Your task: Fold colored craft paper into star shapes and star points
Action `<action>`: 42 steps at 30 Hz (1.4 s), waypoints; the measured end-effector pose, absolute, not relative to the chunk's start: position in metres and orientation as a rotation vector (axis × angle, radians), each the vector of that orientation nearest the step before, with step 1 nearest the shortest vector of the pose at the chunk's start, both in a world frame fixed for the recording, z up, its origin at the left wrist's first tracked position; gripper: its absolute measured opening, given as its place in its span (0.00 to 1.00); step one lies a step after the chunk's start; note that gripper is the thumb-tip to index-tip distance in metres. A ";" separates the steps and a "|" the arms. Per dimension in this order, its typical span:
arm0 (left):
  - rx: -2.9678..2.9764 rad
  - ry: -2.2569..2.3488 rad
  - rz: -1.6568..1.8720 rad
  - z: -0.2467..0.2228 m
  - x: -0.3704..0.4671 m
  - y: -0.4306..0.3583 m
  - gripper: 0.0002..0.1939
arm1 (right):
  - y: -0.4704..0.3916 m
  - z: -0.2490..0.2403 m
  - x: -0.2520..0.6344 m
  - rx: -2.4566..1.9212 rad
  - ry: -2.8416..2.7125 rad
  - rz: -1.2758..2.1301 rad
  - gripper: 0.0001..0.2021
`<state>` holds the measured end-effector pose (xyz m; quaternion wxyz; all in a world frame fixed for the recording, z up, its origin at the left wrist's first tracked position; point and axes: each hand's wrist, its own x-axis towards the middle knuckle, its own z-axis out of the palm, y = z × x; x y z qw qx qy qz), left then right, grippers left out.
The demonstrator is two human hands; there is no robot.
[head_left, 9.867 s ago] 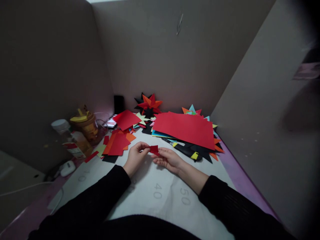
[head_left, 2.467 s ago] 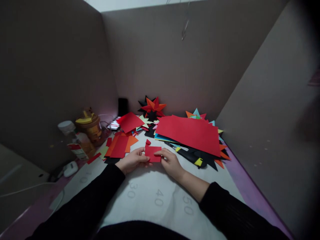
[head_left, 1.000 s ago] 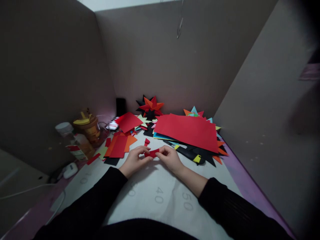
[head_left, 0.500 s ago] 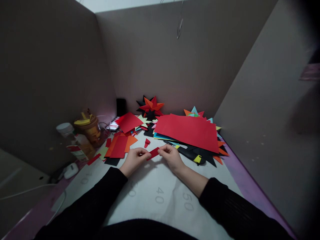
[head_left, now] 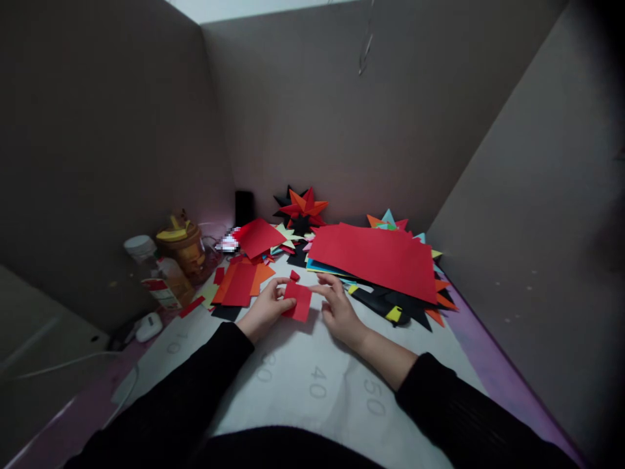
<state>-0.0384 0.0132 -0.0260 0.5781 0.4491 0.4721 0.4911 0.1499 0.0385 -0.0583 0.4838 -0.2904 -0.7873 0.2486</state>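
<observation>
Between my hands is a small red paper square [head_left: 299,302], unfolded, with a faint crease across it. My left hand [head_left: 269,307] pinches its left side between thumb and fingers. My right hand [head_left: 338,309] has its fingers apart, the index fingertip at the square's upper right edge; whether it touches cannot be made out. Just beyond the square lies a small folded red paper piece [head_left: 294,275], partly covered by it. Left of my left hand are red paper strips [head_left: 237,284] on orange and black paper.
Large red sheets [head_left: 375,257] lie on other papers at the right, with a black and yellow cutter [head_left: 381,305] in front. Folded paper stars [head_left: 303,207] stand by the back wall. A brown cup [head_left: 183,244], a bottle [head_left: 168,280] and a white case [head_left: 148,327] line the left.
The narrow folded red paper has been opened into a square. My right hand has let go of its end and spread its fingers; the left keeps its pinch. The view has shifted slightly.
</observation>
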 end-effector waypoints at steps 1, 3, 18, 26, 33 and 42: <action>1.011 1.074 1.146 -0.026 -0.038 0.013 0.27 | 0.037 -0.058 0.151 -0.681 -1.985 0.506 0.24; 0.942 1.017 1.121 -0.024 -0.037 0.011 0.26 | 0.034 -0.056 0.153 -0.631 -2.055 0.397 0.22; 1.106 1.115 1.127 -0.029 -0.038 0.013 0.14 | 0.033 -0.047 0.146 -0.768 -1.772 0.914 0.04; 1.442 1.181 1.156 -0.025 -0.035 0.010 0.12 | 0.039 -0.050 0.143 -0.904 -1.388 1.290 0.07; 1.627 1.321 1.130 -0.014 -0.034 0.004 0.09 | 0.037 -0.047 0.142 -0.911 -1.387 1.269 0.07; 1.628 1.418 1.144 -0.014 -0.032 0.003 0.10 | 0.036 -0.047 0.139 -0.853 -1.332 1.305 0.08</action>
